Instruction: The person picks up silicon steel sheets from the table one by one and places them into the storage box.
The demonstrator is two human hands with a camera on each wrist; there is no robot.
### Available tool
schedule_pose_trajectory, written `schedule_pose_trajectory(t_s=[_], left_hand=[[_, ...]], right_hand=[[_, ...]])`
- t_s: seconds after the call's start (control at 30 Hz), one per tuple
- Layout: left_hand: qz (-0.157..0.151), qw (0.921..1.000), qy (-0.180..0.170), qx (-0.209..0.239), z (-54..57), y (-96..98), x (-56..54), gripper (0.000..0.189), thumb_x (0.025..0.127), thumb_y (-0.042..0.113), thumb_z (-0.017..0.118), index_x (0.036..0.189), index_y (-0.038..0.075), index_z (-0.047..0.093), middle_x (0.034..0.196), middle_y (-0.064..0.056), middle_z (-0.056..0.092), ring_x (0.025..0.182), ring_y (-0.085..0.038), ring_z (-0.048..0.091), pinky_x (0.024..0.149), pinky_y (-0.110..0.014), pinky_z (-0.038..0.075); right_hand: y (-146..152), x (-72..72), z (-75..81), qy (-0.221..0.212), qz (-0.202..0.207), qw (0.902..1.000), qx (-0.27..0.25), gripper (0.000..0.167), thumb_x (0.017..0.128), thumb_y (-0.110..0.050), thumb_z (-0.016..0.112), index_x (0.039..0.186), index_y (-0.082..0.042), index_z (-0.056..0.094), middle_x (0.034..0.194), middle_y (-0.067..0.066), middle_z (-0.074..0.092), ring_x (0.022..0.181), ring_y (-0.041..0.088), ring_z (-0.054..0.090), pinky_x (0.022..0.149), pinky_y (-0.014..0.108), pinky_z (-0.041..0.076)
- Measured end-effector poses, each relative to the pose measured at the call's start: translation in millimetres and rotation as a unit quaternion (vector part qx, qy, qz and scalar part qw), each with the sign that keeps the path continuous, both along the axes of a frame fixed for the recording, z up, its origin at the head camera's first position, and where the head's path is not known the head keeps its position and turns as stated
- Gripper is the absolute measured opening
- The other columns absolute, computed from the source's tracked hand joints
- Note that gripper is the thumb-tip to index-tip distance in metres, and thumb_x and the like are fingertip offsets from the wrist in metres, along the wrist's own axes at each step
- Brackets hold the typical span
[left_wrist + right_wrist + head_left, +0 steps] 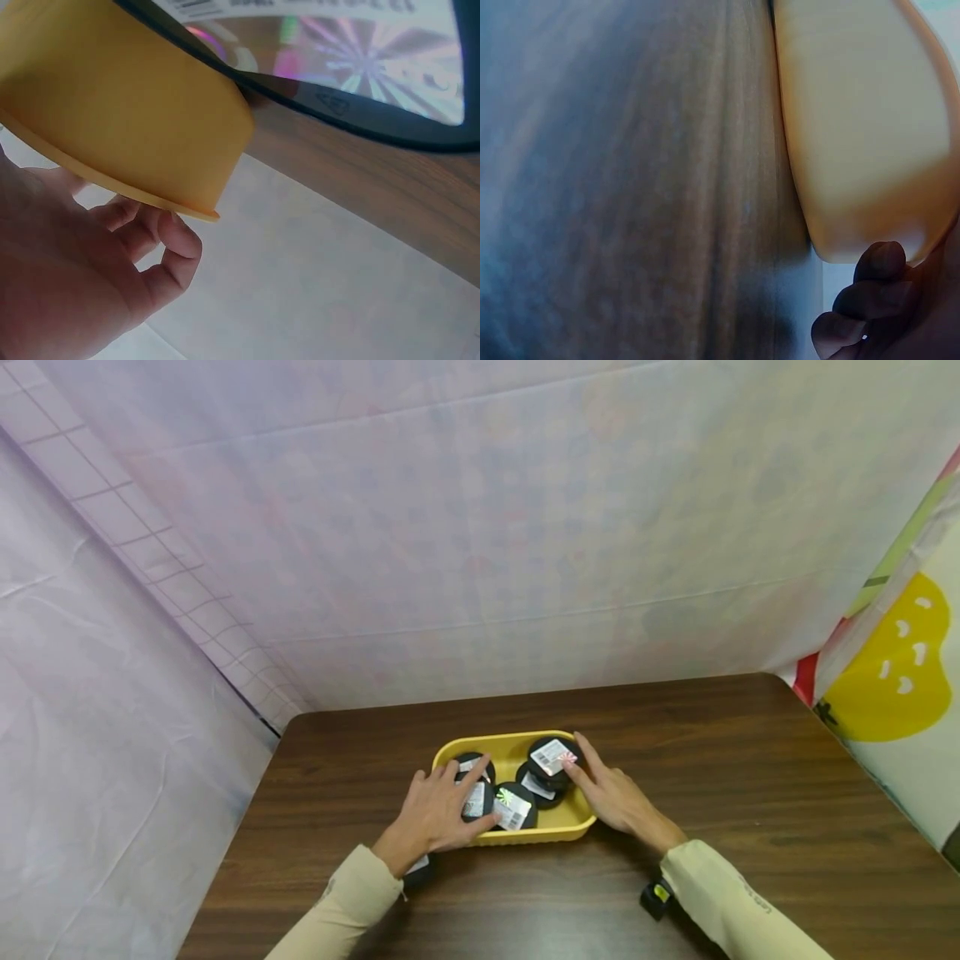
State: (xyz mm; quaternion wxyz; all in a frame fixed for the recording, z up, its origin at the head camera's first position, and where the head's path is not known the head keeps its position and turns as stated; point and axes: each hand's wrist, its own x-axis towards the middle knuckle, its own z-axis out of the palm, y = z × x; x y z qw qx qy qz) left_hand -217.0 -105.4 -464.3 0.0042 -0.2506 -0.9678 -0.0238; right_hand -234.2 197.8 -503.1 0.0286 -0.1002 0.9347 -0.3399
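Observation:
A yellow plastic basket (510, 837) stands on the table, holding several flat black round discs (525, 806) with white labels and shiny stickers. My left hand (438, 810) grips its left end, thumb and index finger reaching in over the discs there. In the left wrist view, the other fingers (180, 232) curl against the basket's rim from outside. My right hand (618, 797) holds the right end, its thumb on the top disc (551, 753) of a stack. Curled fingers (885, 259) touch the outer wall in the right wrist view.
Another labelled black disc (418, 870) lies on the table by my left wrist. A small black object (656, 900) with a yellow-green patch sits beside my right sleeve. Pale cloth (480, 527) hangs behind the dark wooden table (720, 752).

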Motion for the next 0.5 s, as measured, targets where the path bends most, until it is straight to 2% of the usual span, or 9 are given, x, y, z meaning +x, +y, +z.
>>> schedule_pose_trajectory(t_s=[0.23,0.5], left_hand=[[-0.004,0.9999,0.015,0.004,1.2,-2.3,-0.6,0.088,0.088,0.081,0.033,0.159,0.031,0.019,0.130,-0.013,0.053,0.116,-0.031,0.054,0.085,-0.049,0.042],[-0.004,0.9993,0.035,0.015,6.5,-6.7,0.6,0.084,0.091,0.077,0.035,0.159,0.030,0.022,0.132,-0.014,0.054,0.116,-0.031,0.054,0.090,-0.053,0.043]], right_hand=[[0.3,-0.3,-0.5,-0.003,0.001,1.0000,0.002,0.071,0.104,-0.057,0.031,0.160,-0.017,0.013,0.118,0.035,0.061,0.083,0.032,0.063,0.081,0.058,0.049],[0.1,-0.7,-0.7,-0.005,-0.001,1.0000,0.001,0.071,0.104,-0.058,0.030,0.160,-0.019,0.012,0.122,0.036,0.059,0.085,0.033,0.063,0.083,0.059,0.048]])
